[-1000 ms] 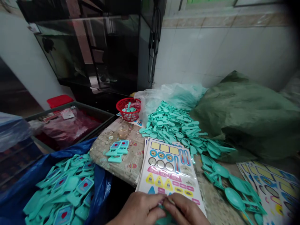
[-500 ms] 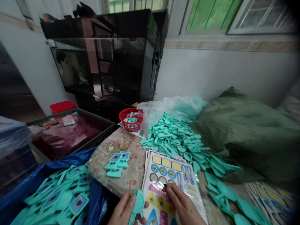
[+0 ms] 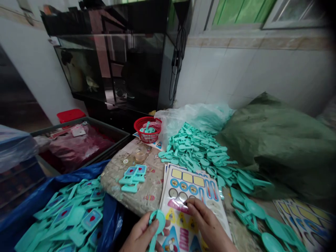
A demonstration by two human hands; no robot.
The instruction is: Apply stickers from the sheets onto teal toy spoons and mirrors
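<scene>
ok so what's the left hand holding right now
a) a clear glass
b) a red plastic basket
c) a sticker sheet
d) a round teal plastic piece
d, the left hand holds up a round teal plastic piece, while the right hand is over at the sticker sheet.

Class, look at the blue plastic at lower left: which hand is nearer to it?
Left. The left hand is just right of the blue plastic, holding a teal piece. The right hand is farther right, over the sticker sheet.
</scene>
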